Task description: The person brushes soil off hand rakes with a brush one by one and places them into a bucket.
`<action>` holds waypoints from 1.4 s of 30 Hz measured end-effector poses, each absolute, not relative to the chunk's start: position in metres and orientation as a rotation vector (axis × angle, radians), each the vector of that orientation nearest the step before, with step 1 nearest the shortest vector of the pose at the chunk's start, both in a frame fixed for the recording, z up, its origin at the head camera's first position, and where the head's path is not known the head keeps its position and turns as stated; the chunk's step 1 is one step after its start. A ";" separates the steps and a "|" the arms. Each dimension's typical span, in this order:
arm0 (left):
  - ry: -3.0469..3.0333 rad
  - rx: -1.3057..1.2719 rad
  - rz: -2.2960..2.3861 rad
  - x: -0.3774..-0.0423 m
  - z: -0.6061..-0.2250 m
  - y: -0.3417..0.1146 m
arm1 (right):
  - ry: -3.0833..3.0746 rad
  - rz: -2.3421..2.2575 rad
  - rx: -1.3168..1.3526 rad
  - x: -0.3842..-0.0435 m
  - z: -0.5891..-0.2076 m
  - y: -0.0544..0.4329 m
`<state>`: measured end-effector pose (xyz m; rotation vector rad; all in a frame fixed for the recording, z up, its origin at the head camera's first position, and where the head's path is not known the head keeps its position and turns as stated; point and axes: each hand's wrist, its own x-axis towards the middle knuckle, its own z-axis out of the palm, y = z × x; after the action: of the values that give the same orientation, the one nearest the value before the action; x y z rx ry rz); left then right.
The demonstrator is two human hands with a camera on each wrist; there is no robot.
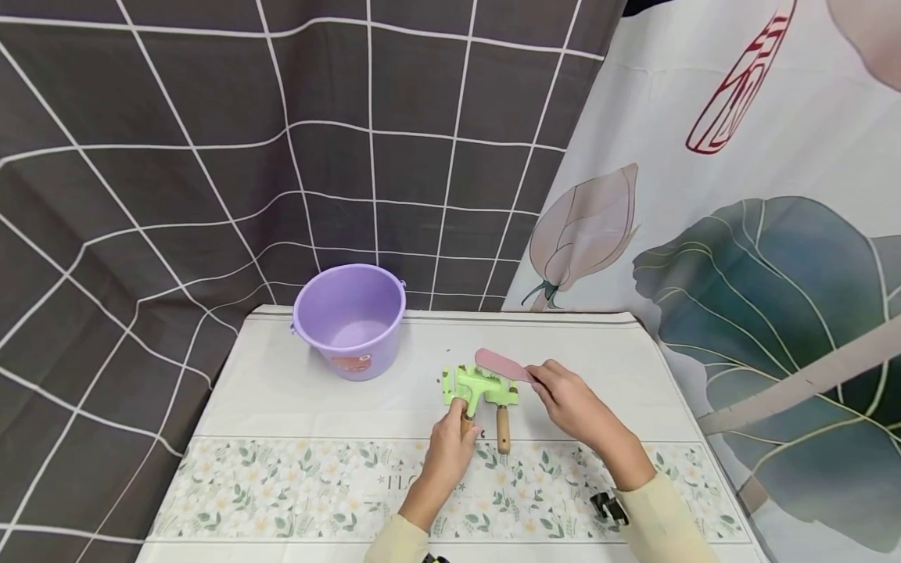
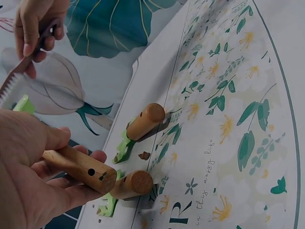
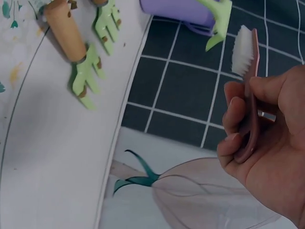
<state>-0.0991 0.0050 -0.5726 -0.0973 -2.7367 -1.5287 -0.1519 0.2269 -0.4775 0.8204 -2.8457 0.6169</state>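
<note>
My left hand (image 1: 447, 444) holds a small green hand rake by its wooden handle (image 2: 86, 168), the green head (image 3: 220, 21) raised above the table. My right hand (image 1: 576, 403) grips a pink scrub brush (image 1: 500, 364) by its looped handle, white bristles (image 3: 243, 50) facing the rake's tines. Bristles and tines overlap in the head view. Two more green hand rakes with wooden handles lie beneath: one to the right (image 1: 503, 426), the other (image 3: 106, 26) mostly hidden behind the held one in the head view. Brown dirt clings to their tines.
A purple bucket (image 1: 383, 344) stands at the back left of the table (image 1: 267, 399). Brown crumbs (image 2: 144, 155) lie scattered around the rakes. A dark checked curtain (image 1: 415, 102) hangs behind, with a white floral one (image 1: 669, 94) at the right.
</note>
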 end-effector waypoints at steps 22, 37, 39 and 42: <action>-2.682 -0.177 -1.555 -0.098 -0.571 0.010 | -2.846 0.607 0.961 -0.160 -0.471 0.207; -2.705 -0.212 -1.528 -0.096 -0.573 0.011 | -2.828 0.457 0.838 -0.170 -0.478 0.207; -2.708 -0.209 -1.531 -0.096 -0.573 0.011 | -2.831 0.442 0.819 -0.170 -0.479 0.208; -2.709 -0.205 -1.536 -0.095 -0.573 0.010 | -2.852 0.443 0.787 -0.170 -0.477 0.209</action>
<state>-0.0954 0.0103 -0.5732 -0.2051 -2.7095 -1.5357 -0.1702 0.2086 -0.4774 0.7875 -2.8515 0.4429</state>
